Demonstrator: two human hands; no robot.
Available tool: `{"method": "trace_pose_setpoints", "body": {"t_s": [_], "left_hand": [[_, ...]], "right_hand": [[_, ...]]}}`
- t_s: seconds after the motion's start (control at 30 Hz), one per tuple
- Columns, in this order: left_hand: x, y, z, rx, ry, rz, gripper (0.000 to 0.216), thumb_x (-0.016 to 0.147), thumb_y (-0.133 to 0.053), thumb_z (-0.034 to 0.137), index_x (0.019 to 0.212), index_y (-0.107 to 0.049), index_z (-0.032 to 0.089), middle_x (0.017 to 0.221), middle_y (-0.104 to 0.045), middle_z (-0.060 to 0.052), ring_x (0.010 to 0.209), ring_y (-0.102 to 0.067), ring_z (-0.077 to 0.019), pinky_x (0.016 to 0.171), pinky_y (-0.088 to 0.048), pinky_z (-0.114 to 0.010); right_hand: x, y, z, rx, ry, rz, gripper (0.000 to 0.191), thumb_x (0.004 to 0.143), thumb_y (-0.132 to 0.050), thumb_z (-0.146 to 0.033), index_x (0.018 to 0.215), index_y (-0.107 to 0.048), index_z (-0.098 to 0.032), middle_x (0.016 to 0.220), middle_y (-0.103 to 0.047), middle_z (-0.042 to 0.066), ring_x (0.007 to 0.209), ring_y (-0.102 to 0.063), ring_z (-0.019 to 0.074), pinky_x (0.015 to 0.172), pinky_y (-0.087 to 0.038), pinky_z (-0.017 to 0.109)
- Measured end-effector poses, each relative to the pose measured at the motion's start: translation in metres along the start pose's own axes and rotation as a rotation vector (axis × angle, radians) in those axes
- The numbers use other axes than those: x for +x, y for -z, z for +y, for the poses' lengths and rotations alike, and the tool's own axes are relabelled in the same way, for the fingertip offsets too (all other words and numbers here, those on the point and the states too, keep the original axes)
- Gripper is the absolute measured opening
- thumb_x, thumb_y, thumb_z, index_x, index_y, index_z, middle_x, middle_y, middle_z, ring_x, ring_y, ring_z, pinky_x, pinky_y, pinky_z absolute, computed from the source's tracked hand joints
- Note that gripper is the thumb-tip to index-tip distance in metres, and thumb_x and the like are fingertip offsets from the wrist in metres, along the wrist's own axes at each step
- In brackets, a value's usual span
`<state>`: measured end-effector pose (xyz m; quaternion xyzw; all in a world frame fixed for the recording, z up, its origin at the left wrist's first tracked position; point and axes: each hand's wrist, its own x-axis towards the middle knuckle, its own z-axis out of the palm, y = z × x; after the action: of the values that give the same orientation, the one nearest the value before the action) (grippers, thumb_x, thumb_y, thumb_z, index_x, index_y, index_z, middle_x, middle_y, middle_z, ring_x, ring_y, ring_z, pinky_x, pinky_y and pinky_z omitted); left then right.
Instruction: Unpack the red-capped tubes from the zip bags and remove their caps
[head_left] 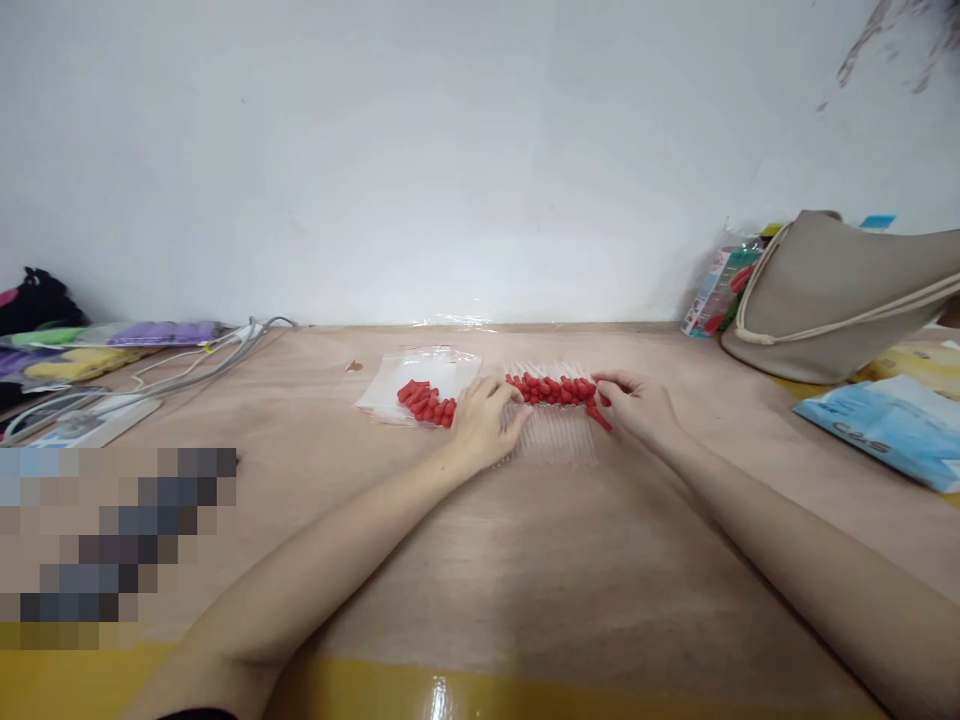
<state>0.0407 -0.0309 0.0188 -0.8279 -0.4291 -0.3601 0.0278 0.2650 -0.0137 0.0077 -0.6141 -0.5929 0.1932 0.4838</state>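
A row of clear droppers with red rubber bulbs [556, 390] lies across the middle of the wooden table [480, 560]. My left hand [486, 418] rests on the row's left end, fingers curled down onto the clear stems. My right hand [636, 402] is at the row's right end, fingers pinched on a red-bulbed dropper [598, 414] that lies askew. Left of my left hand a clear plastic bag [421, 385] lies flat with a cluster of red-bulbed droppers [427, 400] in it.
A grey tote bag [840, 295] leans at the far right, with coloured packets [716, 290] behind it and a blue-and-white pack [885, 425] in front. Grey cables [202, 365], a white device [90, 420] and purple and yellow packets [112, 345] lie at far left. A wall stands behind.
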Motion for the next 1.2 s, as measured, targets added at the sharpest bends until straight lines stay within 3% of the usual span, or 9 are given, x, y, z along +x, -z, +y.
{"method": "trace_pose_setpoints", "body": {"t_s": [0.13,0.27,0.47,0.7,0.83,0.97,1.07,1.2], "left_hand": [[0.023,-0.01,-0.012,0.096,0.221,-0.064,0.019,0.077,-0.057,0.031,0.091,-0.055,0.019,0.097,-0.056,-0.008,0.094,-0.05,-0.0252,0.081,-0.039,-0.04],[0.037,-0.016,-0.019,0.042,0.343,-0.16,0.026,0.073,-0.06,0.034,0.094,-0.053,0.02,0.093,-0.057,-0.007,0.092,-0.052,-0.0251,0.078,-0.041,-0.038],[0.043,-0.021,-0.026,-0.043,0.31,-0.193,0.022,0.072,-0.063,0.033,0.087,-0.055,0.02,0.084,-0.06,-0.003,0.075,-0.057,-0.0182,0.066,-0.044,-0.03],[0.041,-0.027,-0.028,-0.093,0.263,-0.034,0.01,0.079,-0.056,0.026,0.077,-0.057,0.016,0.081,-0.058,-0.004,0.074,-0.056,-0.0153,0.07,-0.044,-0.029],[0.028,-0.015,-0.023,-0.131,0.248,0.121,0.01,0.085,-0.047,0.023,0.084,-0.054,0.015,0.081,-0.058,-0.004,0.077,-0.055,-0.0139,0.071,-0.044,-0.027],[-0.006,0.014,-0.019,-0.19,0.102,0.209,0.011,0.085,-0.05,0.025,0.082,-0.055,0.016,0.074,-0.056,-0.001,0.068,-0.053,-0.0123,0.064,-0.043,-0.025],[-0.037,0.033,-0.022,-0.208,-0.083,0.109,0.009,0.085,-0.049,0.021,0.087,-0.056,0.016,0.078,-0.058,-0.003,0.074,-0.054,-0.0133,0.068,-0.044,-0.026],[-0.063,0.042,-0.028,-0.213,-0.241,0.022,0.013,0.083,-0.052,0.017,0.095,-0.058,0.017,0.087,-0.06,-0.006,0.081,-0.056,-0.0155,0.072,-0.046,-0.029]], "right_hand": [[0.017,0.011,0.033,-0.296,-0.087,0.004,0.029,0.066,-0.053,-0.028,0.09,-0.065,-0.018,0.074,-0.066,0.004,0.068,-0.058,0.0174,0.063,-0.041,0.029],[0.014,0.008,0.037,-0.378,-0.132,-0.066,0.02,0.064,-0.056,-0.032,0.078,-0.064,-0.021,0.072,-0.065,0.002,0.067,-0.057,0.0167,0.058,-0.038,0.027],[0.01,0.005,0.025,-0.405,-0.135,-0.057,0.024,0.073,-0.048,-0.039,0.073,-0.064,-0.021,0.075,-0.066,0.003,0.071,-0.057,0.0184,0.061,-0.036,0.028],[0.008,0.004,0.027,-0.405,-0.151,0.067,0.025,0.077,-0.041,-0.034,0.083,-0.06,-0.02,0.082,-0.065,0.005,0.079,-0.056,0.0212,0.069,-0.036,0.032],[0.0,0.002,0.022,-0.294,0.063,0.245,0.027,0.08,-0.041,-0.037,0.085,-0.06,-0.018,0.078,-0.062,0.005,0.073,-0.053,0.0182,0.07,-0.037,0.032],[-0.017,-0.004,0.006,-0.215,0.471,0.306,0.022,0.082,-0.045,-0.034,0.085,-0.059,-0.016,0.083,-0.059,0.008,0.078,-0.052,0.0191,0.074,-0.039,0.034],[-0.035,-0.011,-0.01,-0.233,0.72,0.217,0.029,0.081,-0.051,-0.033,0.103,-0.057,-0.016,0.101,-0.057,0.012,0.096,-0.05,0.0227,0.082,-0.038,0.037],[-0.058,-0.02,-0.029,-0.359,0.933,-0.056,0.035,0.083,-0.052,-0.036,0.114,-0.054,-0.021,0.11,-0.059,0.008,0.1,-0.05,0.022,0.086,-0.032,0.039]]}}
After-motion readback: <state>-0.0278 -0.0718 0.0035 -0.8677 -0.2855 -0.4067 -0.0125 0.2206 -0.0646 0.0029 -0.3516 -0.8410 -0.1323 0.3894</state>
